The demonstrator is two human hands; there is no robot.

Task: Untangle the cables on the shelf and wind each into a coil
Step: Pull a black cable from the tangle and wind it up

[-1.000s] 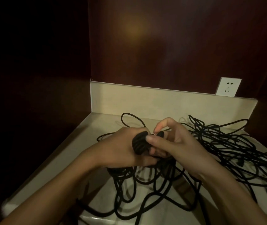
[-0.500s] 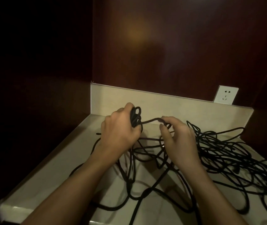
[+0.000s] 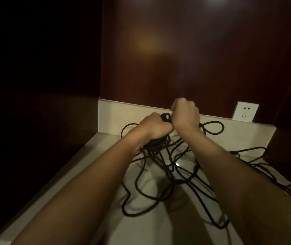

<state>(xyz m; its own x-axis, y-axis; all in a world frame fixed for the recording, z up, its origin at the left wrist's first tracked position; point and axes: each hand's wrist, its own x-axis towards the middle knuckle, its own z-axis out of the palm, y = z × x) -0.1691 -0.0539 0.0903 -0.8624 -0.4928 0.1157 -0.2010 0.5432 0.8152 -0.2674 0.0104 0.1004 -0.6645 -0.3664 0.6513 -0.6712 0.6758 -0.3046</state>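
The dark wood wall (image 3: 203, 68) fills everything above and behind the two hands, and its left part is so black that nothing can be made out there. Below the hands spreads the pale shelf (image 3: 91, 174), its near edge cut off by the bottom of the view and its low cream back rim (image 3: 123, 114) running just behind the knuckles. Both forearms cover much of the shelf and hide a good part of what lies on it. The tangled black cables (image 3: 158, 188) sprawl loose under and in front of the hands, looping out to the right until they are cut off at the frame edge; how many separate cables there are cannot be told. The left hand (image 3: 156, 127) is curled round a wound bundle of cable (image 3: 157, 145), whose turns hang out just below the fist, while a small loop pokes up between the two hands. The right hand (image 3: 185, 114) sits touching the left, a little higher, fingers curled into a fist around a strand; the strand itself is hidden inside the fist and slightly blurred. Another loose loop (image 3: 211, 128) rests against the rim just right of that wrist. Farther right, a white wall socket (image 3: 245, 112) stands above the rim.
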